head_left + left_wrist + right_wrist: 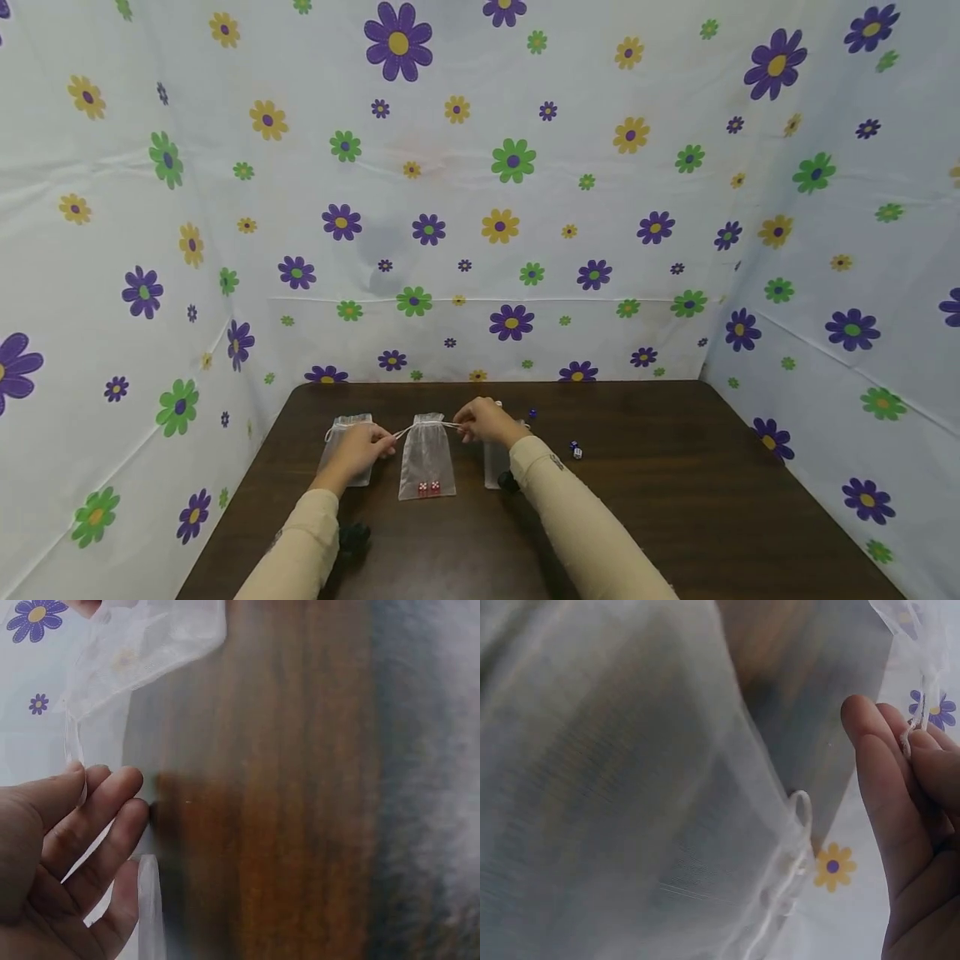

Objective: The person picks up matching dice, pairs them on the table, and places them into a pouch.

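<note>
Pinching one end of the white drawstring (429, 423), our left hand (358, 452) sits left of lower centre, thumb against fingertips, and we have the other end nipped the same way in our right hand (486, 419)! Between them, at lower centre of the head view, we see the middle sheer bag (427, 458), neck gathered, with red dice (435, 487) at its bottom edge. We spot a left bag (351, 421) partly behind the left hand, and a right bag (495, 467) below the right one. Over to the right on the dark counter (675, 500), we find a blue die (532, 413) near the back and a white die (577, 454) nearer us. Flowered cloth (513, 162) fills the upper frame.
</note>
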`<state>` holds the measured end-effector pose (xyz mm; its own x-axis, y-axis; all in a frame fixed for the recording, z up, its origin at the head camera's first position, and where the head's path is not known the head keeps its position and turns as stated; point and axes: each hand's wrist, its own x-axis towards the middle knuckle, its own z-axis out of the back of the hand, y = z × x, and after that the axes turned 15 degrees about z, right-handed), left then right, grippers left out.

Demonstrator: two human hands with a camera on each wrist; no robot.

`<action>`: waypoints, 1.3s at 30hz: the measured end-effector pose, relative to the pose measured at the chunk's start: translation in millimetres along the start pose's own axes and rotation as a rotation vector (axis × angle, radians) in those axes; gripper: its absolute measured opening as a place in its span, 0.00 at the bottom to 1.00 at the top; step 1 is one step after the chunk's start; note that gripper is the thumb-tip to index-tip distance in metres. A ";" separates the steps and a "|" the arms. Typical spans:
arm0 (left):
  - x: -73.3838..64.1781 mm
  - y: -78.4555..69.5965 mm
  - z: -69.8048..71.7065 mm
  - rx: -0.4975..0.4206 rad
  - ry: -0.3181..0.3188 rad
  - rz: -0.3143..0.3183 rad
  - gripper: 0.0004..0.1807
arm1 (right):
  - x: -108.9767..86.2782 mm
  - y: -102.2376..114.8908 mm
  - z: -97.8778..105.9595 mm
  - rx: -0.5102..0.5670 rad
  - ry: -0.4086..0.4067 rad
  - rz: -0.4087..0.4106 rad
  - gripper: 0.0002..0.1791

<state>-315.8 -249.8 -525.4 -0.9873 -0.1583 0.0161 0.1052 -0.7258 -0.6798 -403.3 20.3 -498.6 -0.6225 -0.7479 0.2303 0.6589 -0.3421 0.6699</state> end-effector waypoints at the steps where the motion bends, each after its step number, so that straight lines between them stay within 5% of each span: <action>1: 0.0 0.5 -0.4 -0.001 0.000 -0.005 0.09 | -0.9 -0.5 -0.6 0.000 0.000 -0.003 0.10; 10: -1.2 -10.6 -0.7 -0.001 0.043 0.013 0.10 | -12.4 0.0 12.1 -0.065 0.025 -0.005 0.12; 24: -2.7 -46.1 3.3 0.046 -0.129 -0.018 0.09 | -38.3 -12.8 55.6 -0.112 -0.156 -0.056 0.13; 32: 0.9 -78.1 -10.5 0.041 -0.093 -0.110 0.08 | -57.3 -22.4 69.3 -0.178 -0.217 -0.184 0.12; 39: 0.2 -105.9 -35.4 0.071 -0.053 -0.158 0.06 | -67.2 -22.9 74.9 -0.240 -0.105 -0.314 0.10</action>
<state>-331.3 -149.3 -479.4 -0.9848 -0.0721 0.1583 -0.0407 -0.7894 -0.6126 -408.1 121.0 -476.5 -0.8408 -0.5278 0.1200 0.5018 -0.6770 0.5384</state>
